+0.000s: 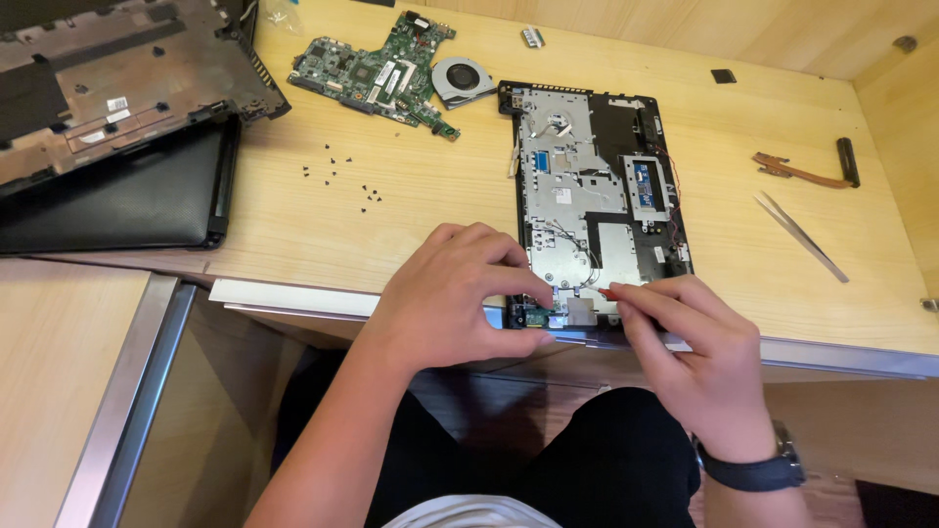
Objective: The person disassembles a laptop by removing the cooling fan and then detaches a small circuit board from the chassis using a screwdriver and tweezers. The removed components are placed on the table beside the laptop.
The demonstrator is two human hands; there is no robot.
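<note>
An opened laptop base [597, 186], black-framed with bare metal plates inside, lies lengthwise on the wooden desk [391, 235]. My left hand [455, 298] rests on its near edge, fingers pinched around a small green part at the corner. My right hand [690, 337], with a dark watch on the wrist, holds a thin red tool [608, 292] whose tip touches the same near corner of the base. Most of the tool is hidden in my fingers.
A green motherboard [377, 68] and a round fan [462, 80] lie at the back. Several tiny black screws [342, 176] are scattered left of the base. A black laptop cover [117, 68] sits far left. Tweezers [800, 237] and a copper heat pipe [802, 171] lie right.
</note>
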